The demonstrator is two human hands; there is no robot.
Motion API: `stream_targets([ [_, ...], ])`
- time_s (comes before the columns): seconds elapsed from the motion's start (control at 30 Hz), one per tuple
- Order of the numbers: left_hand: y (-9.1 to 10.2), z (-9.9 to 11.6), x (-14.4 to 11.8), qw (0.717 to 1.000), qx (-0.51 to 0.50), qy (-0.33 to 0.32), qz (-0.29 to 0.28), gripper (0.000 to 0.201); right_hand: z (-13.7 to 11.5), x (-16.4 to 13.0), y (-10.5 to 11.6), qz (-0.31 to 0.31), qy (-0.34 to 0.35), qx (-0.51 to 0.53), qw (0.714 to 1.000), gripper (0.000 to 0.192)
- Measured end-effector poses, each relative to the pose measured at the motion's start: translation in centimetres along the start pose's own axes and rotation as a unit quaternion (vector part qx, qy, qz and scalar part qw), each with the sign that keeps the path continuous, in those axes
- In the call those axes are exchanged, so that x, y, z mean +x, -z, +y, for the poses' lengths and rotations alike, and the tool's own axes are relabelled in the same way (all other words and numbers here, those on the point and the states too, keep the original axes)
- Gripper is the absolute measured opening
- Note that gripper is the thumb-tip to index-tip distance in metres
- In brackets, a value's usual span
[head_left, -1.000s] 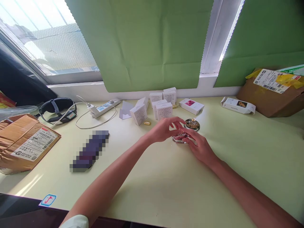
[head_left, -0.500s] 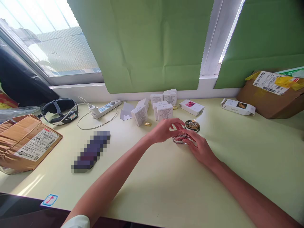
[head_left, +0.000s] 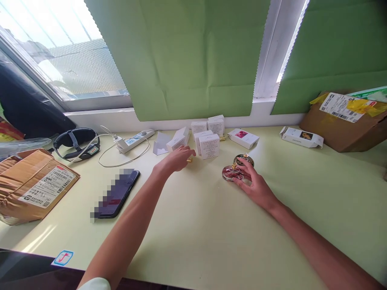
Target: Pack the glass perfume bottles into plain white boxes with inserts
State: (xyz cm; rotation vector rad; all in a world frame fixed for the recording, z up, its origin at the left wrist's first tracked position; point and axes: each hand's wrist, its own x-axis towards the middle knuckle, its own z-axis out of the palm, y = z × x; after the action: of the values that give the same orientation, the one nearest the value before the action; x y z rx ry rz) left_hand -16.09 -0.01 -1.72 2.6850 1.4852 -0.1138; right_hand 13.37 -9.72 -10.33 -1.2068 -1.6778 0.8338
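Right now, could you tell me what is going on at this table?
A person sits at a pale green table with both bare hands out. The right hand rests against a small round pinkish glass bottle, with a darker bottle just behind it. The left hand reaches to a small gold cap lying beside a cluster of little white boxes. A phone lies off to the left.

Left hand (head_left: 175, 159) outstretched, right hand (head_left: 255, 186) curled.

Pink glass bottle (head_left: 229, 173) lying flat, small gold cap (head_left: 189, 160) apart
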Motion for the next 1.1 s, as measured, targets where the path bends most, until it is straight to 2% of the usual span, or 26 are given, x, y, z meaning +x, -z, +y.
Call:
stream_targets([
  [0.13,-0.5,0.8,0.1,0.998,0.030,0.041,-0.045,0.049,-0.4,-0.1,0.2,-0.014,-0.023,0.001,1.000,0.063],
  [0.23,-1.2,1.0,0.6,0.998,0.023,0.044,-0.040,0.049,-0.5,0.0,0.3,-0.015,-0.035,-0.012,0.999,0.058],
  [0.4,-2.4,0.0,1.1,0.999,-0.001,0.032,-0.030,0.045,-0.4,0.1,0.4,-0.017,-0.050,-0.005,0.999,0.057],
  [0.5,-1.9,0.5,1.1,0.999,-0.021,0.021,-0.025,0.041,-0.3,0.0,0.4,-0.019,-0.045,0.010,0.999,0.056],
  [0.57,-1.0,1.7,1.0,0.996,-0.087,-0.011,-0.003,0.036,-0.4,0.0,0.3,-0.020,-0.047,0.017,0.999,0.055],
  [0.63,0.0,3.6,1.0,0.966,-0.245,-0.075,0.044,0.034,-0.6,0.0,0.3,-0.022,-0.056,0.017,0.998,0.054],
  [0.7,0.6,5.7,1.0,0.907,-0.389,-0.126,0.097,0.035,-0.7,-0.1,0.2,-0.024,-0.065,0.017,0.997,0.054],
  [0.77,0.6,7.5,1.0,0.861,-0.470,-0.151,0.119,0.035,-0.9,-0.1,0.2,-0.028,-0.067,0.027,0.997,0.055],
  [0.83,0.1,8.9,1.1,0.834,-0.514,-0.162,0.118,0.034,-0.9,-0.1,0.1,-0.031,-0.061,0.044,0.997,0.056],
  [0.9,-0.6,9.9,1.3,0.819,-0.536,-0.167,0.119,0.033,-1.0,-0.1,0.1,-0.034,-0.053,0.057,0.996,0.057],
  [0.97,-1.3,10.4,1.4,0.815,-0.538,-0.174,0.127,0.030,-1.1,-0.1,0.0,-0.038,-0.043,0.066,0.996,0.059],
  [1.1,-1.8,10.8,1.4,0.837,-0.484,-0.204,0.154,0.023,-1.3,-0.2,-0.1,-0.042,-0.025,0.082,0.995,0.065],
])
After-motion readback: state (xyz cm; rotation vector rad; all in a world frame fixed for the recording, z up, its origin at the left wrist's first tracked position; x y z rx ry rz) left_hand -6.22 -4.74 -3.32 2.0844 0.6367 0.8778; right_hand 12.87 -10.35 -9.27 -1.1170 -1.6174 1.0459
